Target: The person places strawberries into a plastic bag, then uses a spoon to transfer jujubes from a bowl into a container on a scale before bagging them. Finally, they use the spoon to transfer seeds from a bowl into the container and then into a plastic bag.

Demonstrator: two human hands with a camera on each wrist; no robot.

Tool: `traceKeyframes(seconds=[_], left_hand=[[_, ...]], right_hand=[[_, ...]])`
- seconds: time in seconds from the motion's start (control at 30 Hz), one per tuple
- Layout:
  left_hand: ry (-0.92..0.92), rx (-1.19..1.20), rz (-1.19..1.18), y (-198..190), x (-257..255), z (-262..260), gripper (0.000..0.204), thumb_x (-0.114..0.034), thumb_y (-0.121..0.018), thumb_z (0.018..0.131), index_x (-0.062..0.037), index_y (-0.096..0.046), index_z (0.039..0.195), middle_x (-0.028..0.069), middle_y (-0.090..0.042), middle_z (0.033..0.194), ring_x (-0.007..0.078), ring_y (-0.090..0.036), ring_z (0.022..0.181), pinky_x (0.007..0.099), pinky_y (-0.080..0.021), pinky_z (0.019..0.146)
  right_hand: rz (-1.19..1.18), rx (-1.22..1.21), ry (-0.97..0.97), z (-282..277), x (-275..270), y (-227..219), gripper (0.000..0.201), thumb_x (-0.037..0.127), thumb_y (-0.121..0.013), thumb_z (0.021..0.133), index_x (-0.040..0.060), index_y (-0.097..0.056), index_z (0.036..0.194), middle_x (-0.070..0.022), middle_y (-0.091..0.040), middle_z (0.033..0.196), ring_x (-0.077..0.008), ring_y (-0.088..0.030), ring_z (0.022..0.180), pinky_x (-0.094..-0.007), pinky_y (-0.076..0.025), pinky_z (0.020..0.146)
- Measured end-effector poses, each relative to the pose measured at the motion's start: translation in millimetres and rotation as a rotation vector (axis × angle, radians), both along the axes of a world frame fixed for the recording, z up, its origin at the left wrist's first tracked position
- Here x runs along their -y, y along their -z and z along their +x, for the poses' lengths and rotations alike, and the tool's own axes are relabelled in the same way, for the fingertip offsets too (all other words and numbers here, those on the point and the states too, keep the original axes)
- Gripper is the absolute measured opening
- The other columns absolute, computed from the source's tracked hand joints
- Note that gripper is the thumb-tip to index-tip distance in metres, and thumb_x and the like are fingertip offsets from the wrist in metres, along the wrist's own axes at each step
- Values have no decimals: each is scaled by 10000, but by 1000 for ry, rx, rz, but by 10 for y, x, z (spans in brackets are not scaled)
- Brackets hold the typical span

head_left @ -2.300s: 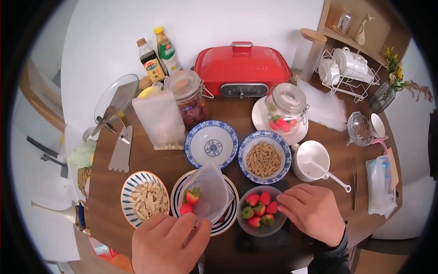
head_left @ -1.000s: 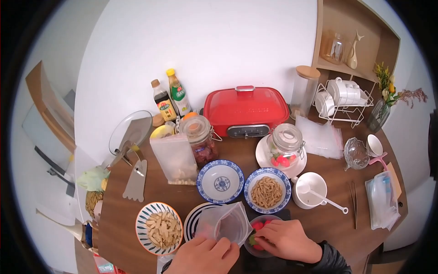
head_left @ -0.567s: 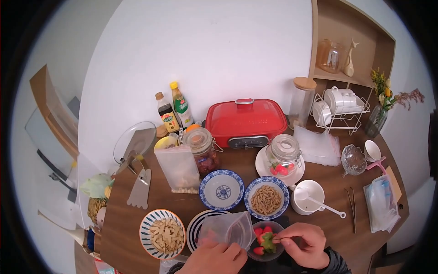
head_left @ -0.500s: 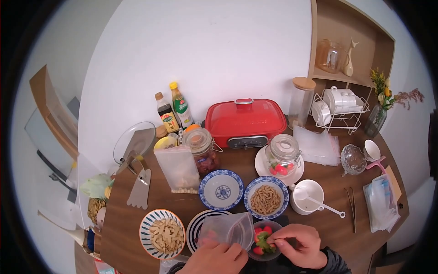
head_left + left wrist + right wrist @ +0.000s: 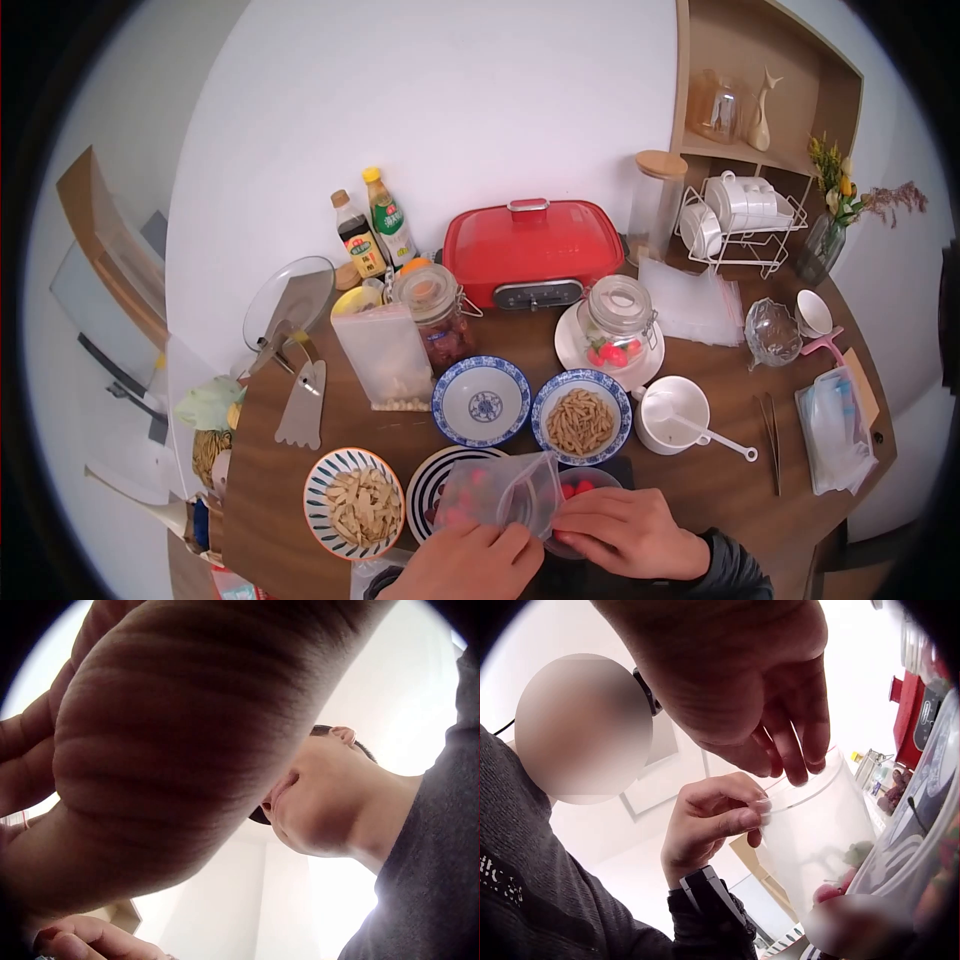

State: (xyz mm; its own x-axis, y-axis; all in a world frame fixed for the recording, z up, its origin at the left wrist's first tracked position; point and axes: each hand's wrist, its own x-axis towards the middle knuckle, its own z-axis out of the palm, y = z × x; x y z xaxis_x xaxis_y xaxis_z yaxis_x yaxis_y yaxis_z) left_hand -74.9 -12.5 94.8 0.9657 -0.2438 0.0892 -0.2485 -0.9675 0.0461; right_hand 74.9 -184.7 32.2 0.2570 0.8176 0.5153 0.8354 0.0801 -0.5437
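Note:
In the head view, my left hand (image 5: pixel 470 562) pinches the rim of a clear plastic bag (image 5: pixel 500 488) over a blue-striped plate (image 5: pixel 425 480). The right wrist view shows this left hand (image 5: pixel 712 821) with thumb and fingers on the bag's rim. Strawberries show through the bag (image 5: pixel 810 840) low down. My right hand (image 5: pixel 635 535) is at the bag's mouth, partly over a clear bowl (image 5: pixel 600 478) of strawberries. Seen from its wrist, the right hand (image 5: pixel 757 690) has loosely bent fingers at the rim, and no strawberry shows between them.
Behind the bag are an empty blue-patterned bowl (image 5: pixel 481 401) and a bowl of brown strips (image 5: pixel 581 418). A bowl of pale slices (image 5: pixel 354 502) is left, a white mug (image 5: pixel 672 415) right. Glass jars (image 5: pixel 617 316) and a red cooker (image 5: pixel 532 250) stand farther back.
My right hand has moved left from above the strawberry bowl to the bag's mouth. The strawberry it pinched by its leaves no longer shows in its fingers. The left hand keeps its hold on the bag.

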Motion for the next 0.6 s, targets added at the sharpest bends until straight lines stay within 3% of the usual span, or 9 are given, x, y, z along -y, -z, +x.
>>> traceKeyframes(seconds=[0.1, 0.3, 0.6], left_hand=[[-11, 14, -12, -7, -40, 4, 215, -135, -607, 774, -67, -645, 975, 59, -557, 890, 225, -596, 860, 338, -483, 797], [-55, 80, -84, -17, -83, 4, 221, -117, -635, 752, -60, -650, 966, 60, -540, 873, 234, -590, 839, 357, -492, 745], [-64, 91, -89, -10, -100, 46, 210, -114, -654, 735, -71, -651, 941, 55, -534, 875, 224, -587, 798, 346, -491, 690]], right_hand=[[82, 17, 22, 48, -13, 7, 193, 127, -769, 826, 70, -722, 1004, -52, -712, 935, -222, -710, 828, -323, -583, 669], [-122, 125, 33, 150, 59, -6, 216, 170, -765, 826, 72, -709, 1009, -41, -716, 926, -207, -708, 821, -321, -575, 637], [-235, 136, 31, 213, 97, -34, 242, 226, -755, 841, 76, -696, 1021, -28, -706, 904, -195, -694, 812, -318, -555, 626]])
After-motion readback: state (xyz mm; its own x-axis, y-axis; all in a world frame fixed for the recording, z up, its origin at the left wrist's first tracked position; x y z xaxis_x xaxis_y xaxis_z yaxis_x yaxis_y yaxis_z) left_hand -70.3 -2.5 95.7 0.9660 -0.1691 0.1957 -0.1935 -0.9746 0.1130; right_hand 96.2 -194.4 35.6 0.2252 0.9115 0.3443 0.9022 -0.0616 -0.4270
